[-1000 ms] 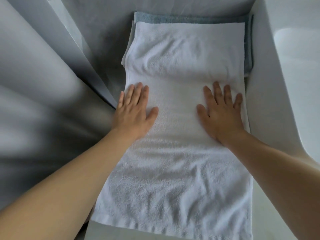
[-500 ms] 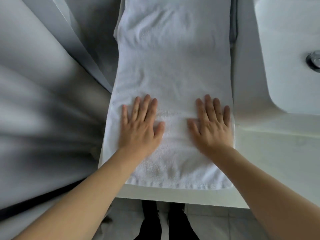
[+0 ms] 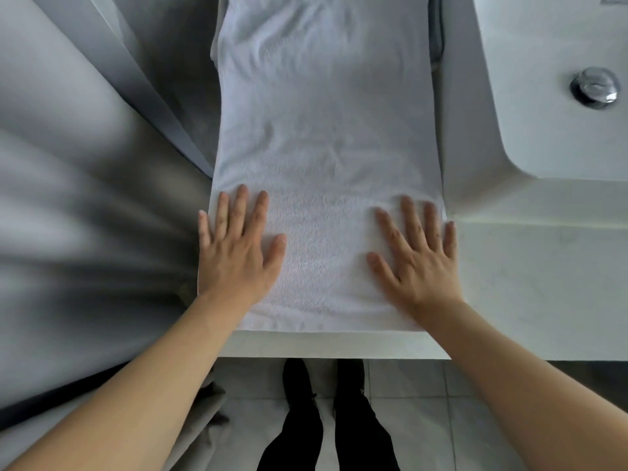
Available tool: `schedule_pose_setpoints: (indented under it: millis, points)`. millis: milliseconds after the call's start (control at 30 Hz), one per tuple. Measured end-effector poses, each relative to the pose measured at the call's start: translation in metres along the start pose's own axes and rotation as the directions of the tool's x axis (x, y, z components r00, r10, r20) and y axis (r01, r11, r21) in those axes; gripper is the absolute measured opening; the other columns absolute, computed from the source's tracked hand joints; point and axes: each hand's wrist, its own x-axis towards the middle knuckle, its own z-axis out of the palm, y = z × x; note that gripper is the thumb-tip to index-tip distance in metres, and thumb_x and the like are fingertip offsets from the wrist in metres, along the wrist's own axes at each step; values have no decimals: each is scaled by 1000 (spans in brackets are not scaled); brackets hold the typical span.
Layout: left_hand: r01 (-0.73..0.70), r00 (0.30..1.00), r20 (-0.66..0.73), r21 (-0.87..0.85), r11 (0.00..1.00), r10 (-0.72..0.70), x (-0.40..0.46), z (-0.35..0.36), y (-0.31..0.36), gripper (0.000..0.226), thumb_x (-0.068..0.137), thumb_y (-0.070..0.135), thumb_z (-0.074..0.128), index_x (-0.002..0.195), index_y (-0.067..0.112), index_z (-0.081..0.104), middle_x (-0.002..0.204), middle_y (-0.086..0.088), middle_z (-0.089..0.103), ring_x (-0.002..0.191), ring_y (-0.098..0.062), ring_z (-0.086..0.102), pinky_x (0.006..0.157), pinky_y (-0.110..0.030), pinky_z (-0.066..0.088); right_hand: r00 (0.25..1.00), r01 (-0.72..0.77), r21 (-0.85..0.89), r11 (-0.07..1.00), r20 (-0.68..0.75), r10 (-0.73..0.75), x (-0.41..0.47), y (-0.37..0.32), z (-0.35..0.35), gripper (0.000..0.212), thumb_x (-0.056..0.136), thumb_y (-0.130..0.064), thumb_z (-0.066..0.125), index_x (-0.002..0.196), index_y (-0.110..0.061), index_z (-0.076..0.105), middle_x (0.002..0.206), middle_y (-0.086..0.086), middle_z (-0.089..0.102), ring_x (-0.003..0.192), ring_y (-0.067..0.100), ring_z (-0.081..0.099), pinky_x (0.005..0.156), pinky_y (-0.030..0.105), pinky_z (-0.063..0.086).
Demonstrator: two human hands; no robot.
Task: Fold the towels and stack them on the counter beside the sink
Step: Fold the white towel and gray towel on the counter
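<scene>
A long white towel [image 3: 326, 130] lies flat along the narrow white counter [image 3: 339, 345], its near edge just short of the counter's front edge. My left hand [image 3: 238, 253] presses flat on the towel's near left corner, fingers straight and spread. On the near right corner my right hand [image 3: 418, 253] lies flat too, its little finger over the towel's right edge. A dark edge of another towel [image 3: 436, 39] shows under the white one at the far right.
The white sink basin [image 3: 543, 96] with its chrome drain plug [image 3: 594, 86] lies right of the towel. A grey wall panel [image 3: 85, 198] runs along the left. Below the counter edge are a tiled floor [image 3: 424, 402] and my dark-trousered legs [image 3: 326, 419].
Both hands slid toward me along the towel, from its middle to its near end, and spread apart to its corners. The view tilted down, so the floor and the sink drain came into sight.
</scene>
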Motion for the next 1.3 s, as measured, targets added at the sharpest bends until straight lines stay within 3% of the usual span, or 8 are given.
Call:
schedule_pose_setpoints:
  millis: [267,433,567,700,900,1000,1100,1300]
  points:
    - [-51,986,-166,-156,986,25,-16,-12,3,66,98,43,20,152,9,37,163,-8,25,152,-27,15,123,-53,7,989,14,91,996,-145,-1,-11,-7,-6,64,96,-43,26,150,-11,37,161,12,22,149,32,16,121,49,8]
    - [-147,986,-92,-80,986,139,-42,-5,3,68,98,46,23,158,14,20,167,-8,8,154,-26,1,124,-49,1,991,103,66,992,-88,-97,-35,-15,3,66,97,-51,24,156,-22,20,164,6,8,152,26,3,122,50,6]
    - [-83,995,51,-34,996,85,-37,5,-7,72,97,51,11,159,18,-4,165,-3,-15,152,-21,-18,124,-44,-7,998,63,53,997,-8,-63,-34,-15,5,67,96,-52,21,157,-28,10,165,3,2,152,23,-4,122,43,-4]
    - [-39,998,39,-51,998,41,-21,-14,8,72,97,52,7,159,17,-4,166,-4,-12,152,-21,-17,123,-43,-12,1000,23,68,997,12,-24,-20,-29,-12,69,95,-52,13,157,-21,17,165,4,6,152,23,0,122,42,-6]
    - [-5,998,-70,-71,997,0,77,-53,31,67,102,45,24,159,15,4,167,-7,-3,153,-27,-9,123,-47,-7,983,124,92,988,-148,-110,92,-53,-58,55,98,-40,28,148,-17,33,160,8,22,149,28,16,121,45,7]
    - [16,990,-138,-87,996,-28,138,-71,37,65,102,42,29,158,14,11,167,-8,3,153,-29,-4,123,-48,-5,963,78,133,988,-265,-40,166,-53,-81,52,97,-32,40,145,-14,37,158,10,27,146,29,20,120,46,13]
    - [26,972,-230,-121,992,-54,204,-87,38,61,101,37,35,155,12,22,164,-10,12,151,-32,5,122,-51,1,930,29,149,988,-367,28,237,-45,-104,50,98,-30,37,145,-14,37,157,9,28,145,29,22,120,44,16]
    - [-52,968,-251,-96,994,26,317,-105,51,58,101,40,29,153,14,25,163,-9,10,150,-30,6,122,-51,4,900,70,32,997,-434,-49,340,-21,-132,45,96,-30,39,134,-9,47,143,13,44,131,33,38,111,41,25]
